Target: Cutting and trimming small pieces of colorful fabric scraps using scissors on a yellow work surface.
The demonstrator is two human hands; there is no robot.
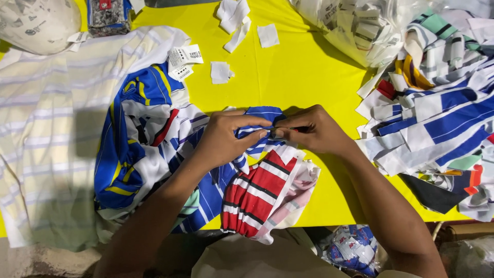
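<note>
both hands pinch shut on one fold: left hand and right hand grip the soft, light striped garment; best held by its edge.

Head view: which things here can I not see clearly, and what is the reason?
- Small tool in the right hand: fingers cover it, only a red bit shows.
- Striped cloth: the pinched spot lies behind the left hand.
- Paper tags: print too small.
- Cloth pile: cut by the right edge.
- Bag below the table: cut off, partly behind the right arm.
</note>
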